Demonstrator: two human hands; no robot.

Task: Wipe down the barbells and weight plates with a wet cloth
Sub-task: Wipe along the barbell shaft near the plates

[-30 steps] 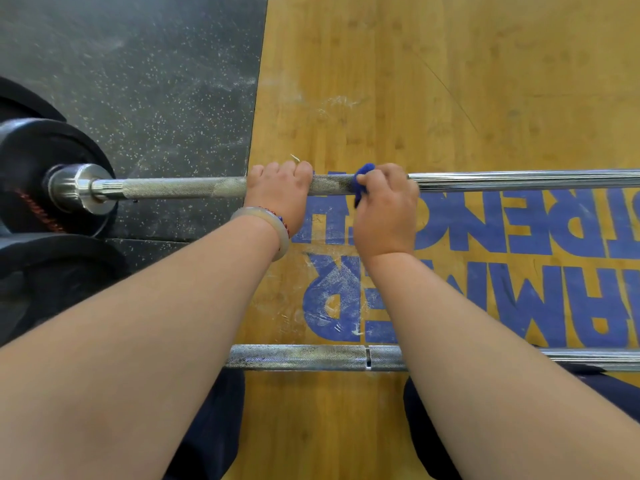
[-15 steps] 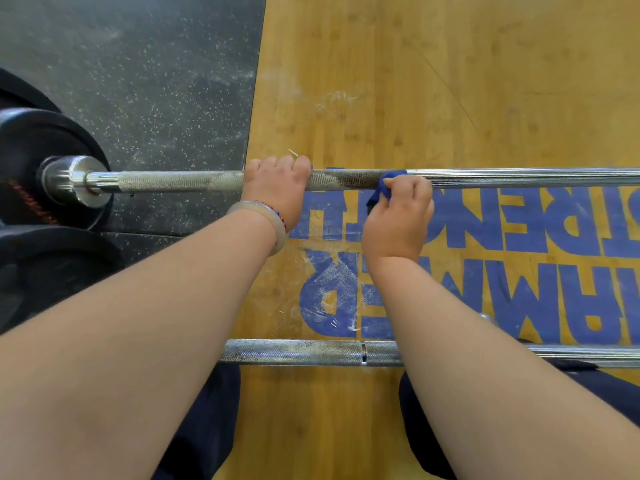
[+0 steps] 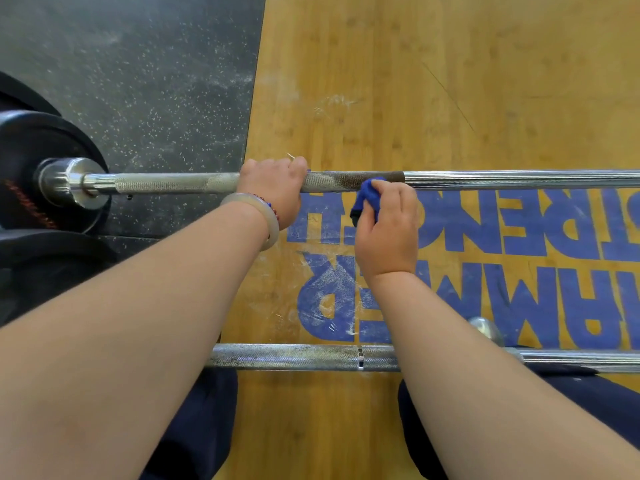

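Currently I note two barbells lying across the floor, parallel and well apart. The far barbell [image 3: 173, 183] runs from a chrome sleeve at the left, which carries a black weight plate [image 3: 34, 143], across to the right edge of view. Its knurled section shows a darker, rust-coloured patch just right of the left hand.

The left hand [image 3: 273, 190] sits on the far barbell's knurling, fingers [image 3: 277, 166] curled over the top of the bar and gripping it. A pale bangle [image 3: 258, 211] and a beaded band sit on that wrist.

The right hand [image 3: 389, 233] is just beside the left, on the near side of the same bar. Its fingers are curled round a bunched blue cloth [image 3: 367, 199] and hold it tight. The cloth's upper end lies against the near side of the bar, at the dark end of the knurling. I cannot tell how firmly it presses.

The near barbell [image 3: 294, 356] lies untouched below both forearms, close to the person's dark trousers [image 3: 194, 427].

The bars' middles lie over a wooden platform [image 3: 415, 98] with large blue lettering [image 3: 519, 230], smeared white in places. The plate end rests over a speckled black rubber mat [image 3: 145, 81].
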